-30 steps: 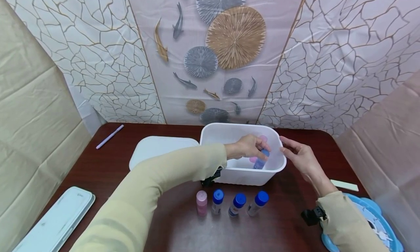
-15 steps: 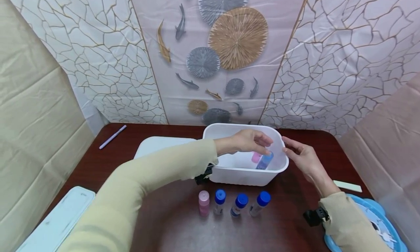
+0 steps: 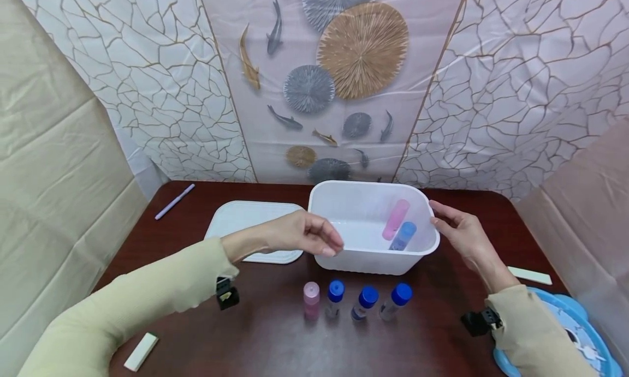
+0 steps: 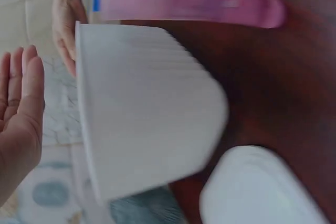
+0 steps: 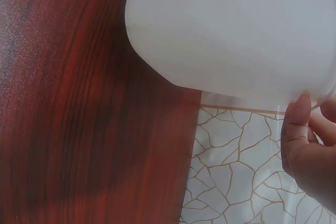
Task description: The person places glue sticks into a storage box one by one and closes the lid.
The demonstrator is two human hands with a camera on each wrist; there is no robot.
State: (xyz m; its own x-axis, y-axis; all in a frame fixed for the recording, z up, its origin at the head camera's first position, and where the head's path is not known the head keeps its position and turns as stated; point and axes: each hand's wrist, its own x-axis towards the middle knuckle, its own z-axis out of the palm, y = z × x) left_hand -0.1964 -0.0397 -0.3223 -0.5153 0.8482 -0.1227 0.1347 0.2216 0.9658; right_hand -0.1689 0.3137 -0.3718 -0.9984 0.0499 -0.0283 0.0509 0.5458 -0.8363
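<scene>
My left hand (image 3: 309, 232) hovers in front of the left end of a white plastic box (image 3: 373, 262), fingers loosely bent, holding nothing. In the left wrist view its fingers are fairly straight and apart from the box. My right hand (image 3: 462, 235) pinches the box's right rim between thumb and fingers, seen close in the right wrist view. Inside the box, a pink bottle (image 3: 396, 219) and a blue bottle (image 3: 403, 236) lean at the right end. Before the box stand a pink glitter bottle (image 3: 312, 300) and three clear bottles (image 3: 359, 303) with blue caps.
A white lid (image 3: 236, 219) lies left of the box. A lilac pen (image 3: 174, 201) is at the back left. A small white block (image 3: 141, 352) lies near the left forearm, a pale strip (image 3: 529, 275) at the right. A blue round container (image 3: 585, 322) is partly behind the right sleeve.
My left hand has let go of the blue bottle in the box and moved out, left and toward me. My right hand stays at the rim.
</scene>
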